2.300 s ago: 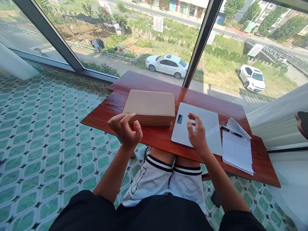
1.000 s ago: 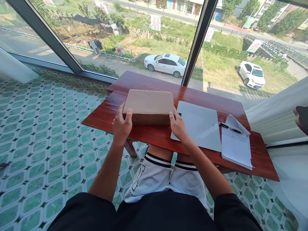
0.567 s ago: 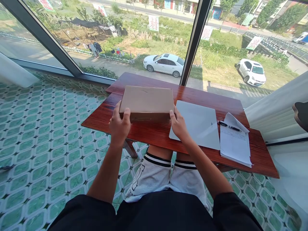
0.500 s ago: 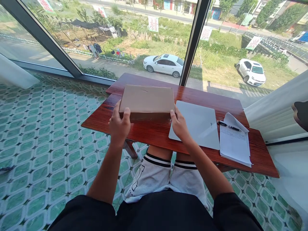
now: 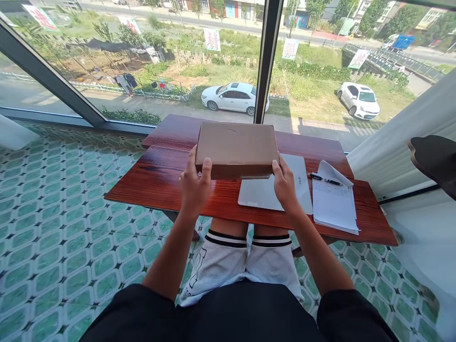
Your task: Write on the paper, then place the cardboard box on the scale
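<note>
A flat brown cardboard box (image 5: 237,147) is held above the red wooden table (image 5: 156,178), lifted off its surface. My left hand (image 5: 194,183) grips its near left corner, thumb on top. My right hand (image 5: 284,183) grips its near right corner. The box partly overlaps a white flat laptop-like slab (image 5: 270,194) lying on the table beneath its right side.
A stack of white papers (image 5: 335,204) with a black pen (image 5: 324,179) lies at the table's right end. A white curtain (image 5: 409,156) hangs to the right. Green patterned floor tiles (image 5: 71,228) spread to the left. Large windows (image 5: 171,57) stand behind the table.
Both hands closed on the box's near corners, then lifted it off the table and moved it to the right, over the white slab.
</note>
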`<state>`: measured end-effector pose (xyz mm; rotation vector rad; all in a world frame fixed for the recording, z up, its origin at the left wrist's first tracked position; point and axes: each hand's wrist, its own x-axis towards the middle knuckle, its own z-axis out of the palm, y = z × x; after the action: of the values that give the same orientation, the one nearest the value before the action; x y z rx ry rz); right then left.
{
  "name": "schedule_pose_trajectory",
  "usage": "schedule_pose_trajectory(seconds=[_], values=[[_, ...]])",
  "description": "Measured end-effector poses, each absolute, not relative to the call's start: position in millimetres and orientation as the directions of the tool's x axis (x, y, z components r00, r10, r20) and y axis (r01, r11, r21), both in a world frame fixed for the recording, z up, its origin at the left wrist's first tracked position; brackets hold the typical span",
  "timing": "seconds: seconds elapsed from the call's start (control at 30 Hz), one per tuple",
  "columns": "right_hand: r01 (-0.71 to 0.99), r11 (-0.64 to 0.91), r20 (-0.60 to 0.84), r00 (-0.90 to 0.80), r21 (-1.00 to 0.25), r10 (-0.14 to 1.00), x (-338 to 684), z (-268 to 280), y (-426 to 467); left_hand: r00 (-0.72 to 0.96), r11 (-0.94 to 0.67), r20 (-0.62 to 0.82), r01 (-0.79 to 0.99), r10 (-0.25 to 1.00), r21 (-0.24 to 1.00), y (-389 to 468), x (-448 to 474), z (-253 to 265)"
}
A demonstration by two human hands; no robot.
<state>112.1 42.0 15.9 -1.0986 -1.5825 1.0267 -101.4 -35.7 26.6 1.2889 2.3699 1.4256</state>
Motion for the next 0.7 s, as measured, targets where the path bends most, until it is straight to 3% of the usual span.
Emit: schedule_pose_trajectory(seconds=[0.7], values=[[0.080, 0.263, 0.272, 0.145, -0.962, 0.951, 209.9, 0.2, 53.6, -0.389, 0.044, 0.280, 0.647, 0.877, 0.761, 7.4, -14.5, 15.2]])
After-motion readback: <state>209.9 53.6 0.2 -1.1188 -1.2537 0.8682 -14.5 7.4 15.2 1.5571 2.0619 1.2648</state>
